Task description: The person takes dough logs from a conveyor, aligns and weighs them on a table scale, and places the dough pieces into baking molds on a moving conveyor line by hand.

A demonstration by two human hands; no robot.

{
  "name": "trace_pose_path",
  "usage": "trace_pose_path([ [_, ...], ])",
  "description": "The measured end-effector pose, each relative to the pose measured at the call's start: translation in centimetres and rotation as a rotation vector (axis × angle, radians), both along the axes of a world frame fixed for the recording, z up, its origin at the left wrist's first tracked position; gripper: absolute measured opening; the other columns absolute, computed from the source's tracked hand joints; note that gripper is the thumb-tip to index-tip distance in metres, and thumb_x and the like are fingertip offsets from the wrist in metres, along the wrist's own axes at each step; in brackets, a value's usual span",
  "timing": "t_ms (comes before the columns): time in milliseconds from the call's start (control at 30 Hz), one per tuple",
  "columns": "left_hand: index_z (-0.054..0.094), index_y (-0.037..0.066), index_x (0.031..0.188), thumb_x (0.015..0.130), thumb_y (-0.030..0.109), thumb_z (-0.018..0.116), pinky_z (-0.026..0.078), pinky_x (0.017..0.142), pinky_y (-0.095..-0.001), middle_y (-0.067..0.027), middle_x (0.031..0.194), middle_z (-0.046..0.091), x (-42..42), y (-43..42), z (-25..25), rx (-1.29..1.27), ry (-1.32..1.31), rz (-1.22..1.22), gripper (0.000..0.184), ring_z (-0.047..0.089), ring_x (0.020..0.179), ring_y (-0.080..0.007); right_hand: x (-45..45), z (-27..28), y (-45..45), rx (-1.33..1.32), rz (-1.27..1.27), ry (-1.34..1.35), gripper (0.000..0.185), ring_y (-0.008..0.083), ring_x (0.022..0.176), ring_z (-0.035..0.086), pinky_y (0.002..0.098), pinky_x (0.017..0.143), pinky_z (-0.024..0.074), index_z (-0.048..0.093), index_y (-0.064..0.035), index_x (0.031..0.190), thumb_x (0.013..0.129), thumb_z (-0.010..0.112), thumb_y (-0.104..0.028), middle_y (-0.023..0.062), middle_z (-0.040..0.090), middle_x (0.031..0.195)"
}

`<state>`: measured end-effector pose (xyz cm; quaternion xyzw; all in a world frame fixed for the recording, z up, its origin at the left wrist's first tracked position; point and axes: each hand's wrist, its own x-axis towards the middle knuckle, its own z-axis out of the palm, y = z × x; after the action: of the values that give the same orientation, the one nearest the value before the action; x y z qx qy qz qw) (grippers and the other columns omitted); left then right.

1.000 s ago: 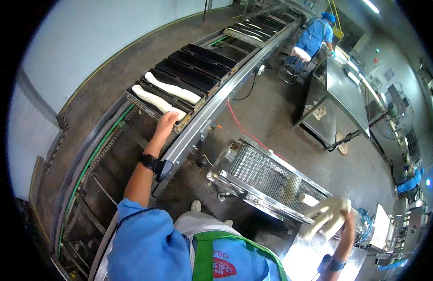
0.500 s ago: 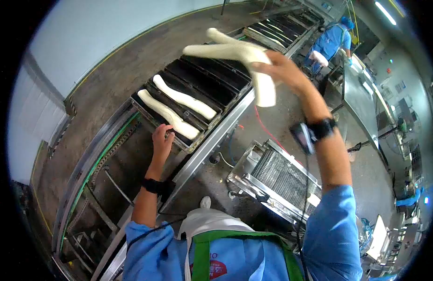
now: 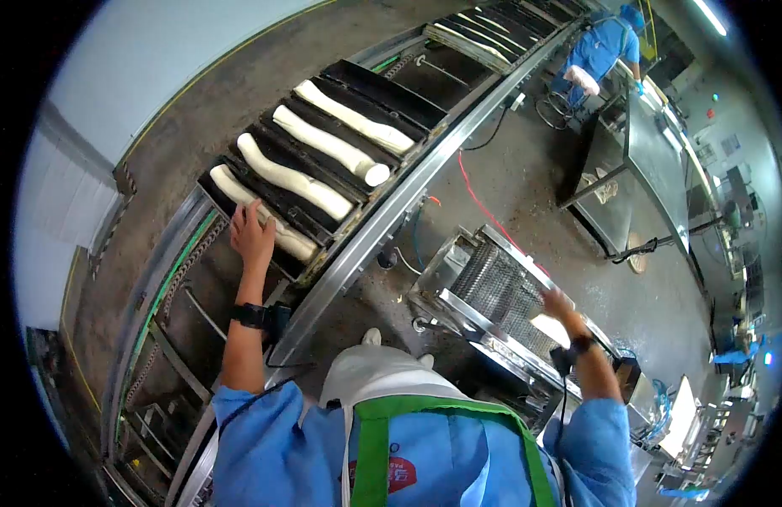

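My left hand (image 3: 254, 238) rests with its fingers apart on the nearest dough log (image 3: 226, 182), which lies in a long black pan at the near end of the line. Beyond it are a second dough log (image 3: 294, 180), a third dough log (image 3: 323, 144) and further ones, each in its own black pan (image 3: 386, 91). The third has a round end over the pan's near edge. Over on the right, my right hand (image 3: 561, 311) is smeared by motion, close to a pale dough piece (image 3: 550, 331) on a small mesh conveyor (image 3: 496, 283). Its fingers cannot be made out.
The pans ride on a metal-railed conveyor (image 3: 425, 182) with a chain and green strip (image 3: 175, 283) curving at left. More filled pans (image 3: 484, 38) are farther up. A co-worker (image 3: 598, 55) in blue stands by a steel table (image 3: 657, 169). A red hose (image 3: 484, 207) crosses the floor.
Two dough logs my right hand held now lie in pans. That hand has swung down right to the mesh conveyor. The pans have shifted toward the lower left, and my left hand moved left.
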<state>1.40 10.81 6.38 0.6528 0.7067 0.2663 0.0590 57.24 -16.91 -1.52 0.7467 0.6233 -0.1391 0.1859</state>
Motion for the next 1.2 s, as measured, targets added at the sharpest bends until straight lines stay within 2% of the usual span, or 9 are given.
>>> trace_pose_path([
  [233, 0.060, 0.015, 0.084, 0.071, 0.016, 0.051, 0.025, 0.085, -0.0425, -0.0002, 0.085, 0.059, 11.5, 4.6, 4.8, 0.198, 0.215, -0.471, 0.016, 0.046, 0.095, -0.0195, -2.7, 5.8, -3.8, 0.208, -0.250, 0.024, 0.053, 0.0321, 0.099, 0.043, 0.0519, 0.079, 0.0345, 0.042, -0.0088, 0.100, 0.054, 0.068, -0.014, 0.0115, 0.048, 0.099],
  [367, 0.058, 0.017, 0.094, 0.076, 0.015, 0.043, 0.025, 0.085, -0.0439, -0.0041, 0.094, 0.057, 10.8, 6.8, 2.0, -0.099, 0.359, -0.451, 0.023, 0.044, 0.097, -0.0216, -2.3, 4.3, -0.8, 0.259, -0.294, 0.193, 0.040, 0.0324, 0.082, 0.051, 0.0399, 0.069, 0.0410, 0.049, -0.0036, 0.088, 0.055, 0.067, -0.019, 0.0157, 0.054, 0.085],
  [467, 0.050, 0.017, 0.109, 0.079, 0.029, 0.043, 0.020, 0.092, -0.0468, -0.0081, 0.114, 0.047, 10.5, 6.7, 4.0, -0.455, 0.366, -0.405, 0.033, 0.035, 0.111, -0.0253, -1.8, 12.9, 1.2, 0.583, -0.310, 0.274, 0.030, 0.0218, 0.059, 0.053, 0.0335, 0.056, 0.0420, 0.051, 0.0001, 0.082, 0.056, 0.063, -0.012, 0.0157, 0.054, 0.067],
  [567, 0.038, 0.016, 0.121, 0.065, 0.060, 0.048, 0.009, 0.099, -0.0457, -0.0088, 0.126, 0.035, 9.9, 5.4, 4.2, -0.524, 0.435, -0.398, 0.072, 0.016, 0.122, -0.0339, -0.1, 21.2, 2.5, 1.005, -0.306, 0.844, 0.031, 0.0123, 0.077, 0.050, 0.0246, 0.065, 0.0413, 0.049, -0.0003, 0.098, 0.068, 0.056, -0.002, 0.0032, 0.052, 0.087],
  [633, 0.037, 0.016, 0.121, 0.066, 0.059, 0.048, 0.010, 0.099, -0.0453, -0.0084, 0.127, 0.034, 8.9, 4.9, 3.7, -0.471, 0.462, -0.405, 0.071, 0.016, 0.122, -0.0336, -3.9, 30.4, 4.8, 1.013, -0.296, 0.910, 0.039, 0.0139, 0.089, 0.048, 0.0253, 0.076, 0.0388, 0.045, 0.0007, 0.107, 0.071, 0.056, -0.009, 0.0060, 0.052, 0.097],
  [800, 0.037, 0.015, 0.122, 0.066, 0.059, 0.049, 0.010, 0.099, -0.0454, -0.0059, 0.130, 0.028, 6.5, 2.8, 2.0, -0.278, 0.524, -0.335, 0.072, 0.015, 0.122, -0.0333, -8.8, 36.3, 11.5, 1.311, -0.238, 1.122, 0.032, 0.0113, 0.081, 0.048, 0.0249, 0.074, 0.0376, 0.046, 0.0009, 0.101, 0.075, 0.054, -0.016, 0.0049, 0.052, 0.090],
  [1000, 0.048, 0.012, 0.110, 0.067, 0.051, 0.054, 0.017, 0.096, -0.0447, -0.0089, 0.116, 0.042, 7.9, 2.0, 2.5, -0.233, 0.548, -0.137, 0.059, 0.028, 0.114, -0.0327, -16.6, 31.6, 23.3, 1.269, 0.022, 1.379, 0.022, 0.0122, 0.074, 0.050, 0.0237, 0.067, 0.0407, 0.048, -0.0023, 0.096, 0.079, 0.052, -0.016, 0.0050, 0.052, 0.086],
  [1100, 0.055, 0.009, 0.100, 0.071, 0.039, 0.055, 0.024, 0.091, -0.0452, -0.0100, 0.103, 0.051, 8.0, 0.7, 7.0, -0.231, 0.506, -0.125, 0.042, 0.039, 0.105, -0.0307, -19.4, 23.2, 28.7, 0.798, 0.089, 1.304, 0.035, 0.0123, 0.069, 0.050, 0.0243, 0.060, 0.0398, 0.044, -0.0041, 0.102, 0.073, 0.059, -0.017, 0.0038, 0.052, 0.085],
  [1200, 0.057, 0.010, 0.097, 0.075, 0.027, 0.052, 0.026, 0.089, -0.0473, -0.0111, 0.096, 0.054, 7.0, 0.1, 7.5, -0.042, 0.415, -0.232, 0.028, 0.042, 0.100, -0.0288, -20.2, 15.9, 27.5, 0.507, 0.115, 0.872, 0.061, 0.0278, 0.112, 0.033, 0.0336, 0.092, 0.0277, 0.030, -0.0067, 0.121, 0.070, 0.062, -0.016, 0.0158, 0.039, 0.116],
])
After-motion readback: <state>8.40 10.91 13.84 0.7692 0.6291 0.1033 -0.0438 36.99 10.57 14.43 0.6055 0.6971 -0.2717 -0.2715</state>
